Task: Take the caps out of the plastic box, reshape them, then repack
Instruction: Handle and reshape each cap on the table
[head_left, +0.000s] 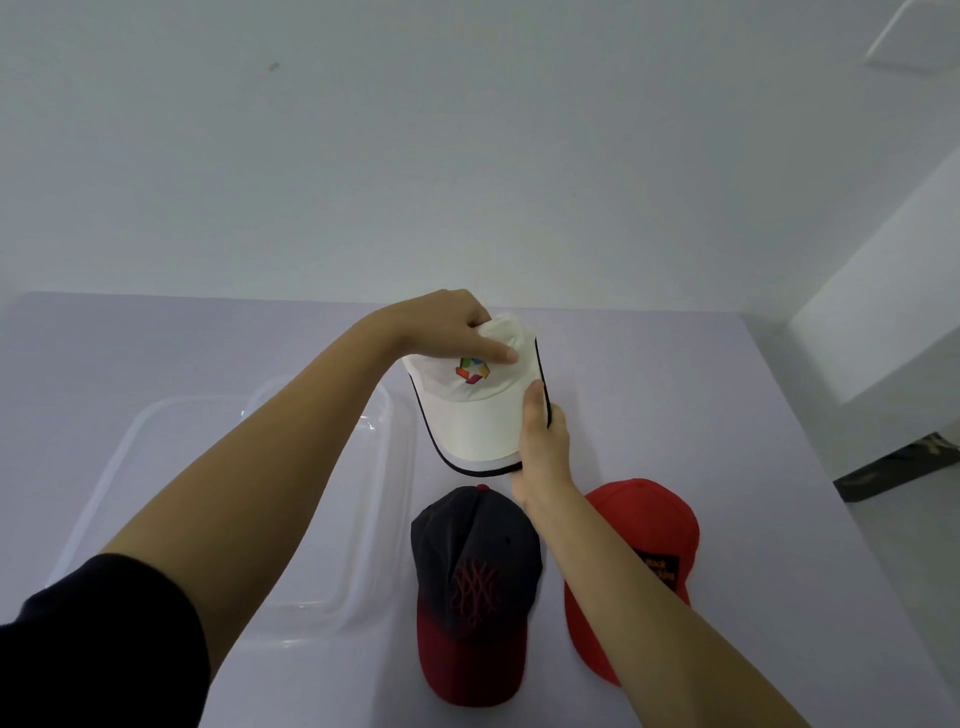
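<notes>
the pale table (675, 374) fills the lower half of the frame. on it, at lower left, sits the clear plastic box (374, 519); no cap shows in the part that the left forearm leaves uncovered. at bottom centre a navy cap (475, 577) with a dark red brim lies crown up. just to its right lies a red cap (644, 525), partly behind the right forearm, and the two are near but apart. the white cap (478, 415), with a coloured logo and a dark-edged brim, is held above the table at frame centre, brim toward the camera.

the step in hand looks like reshaping this white cap. it would go best with the brim kept steady and its curve unbent while the crumpled crown is pushed out from the back until the front panel rounds. soft fabric like this should need only light pressure.

the left hand (441, 322) grips the bunched top of the crown, fingers curled into the cloth, with the index finger (498, 353) laid straight across the front panel just above the logo. the right hand (543, 447) pinches the brim's right edge, thumb (532, 410) on top and the other fingers tucked beneath, mostly hidden.
</notes>
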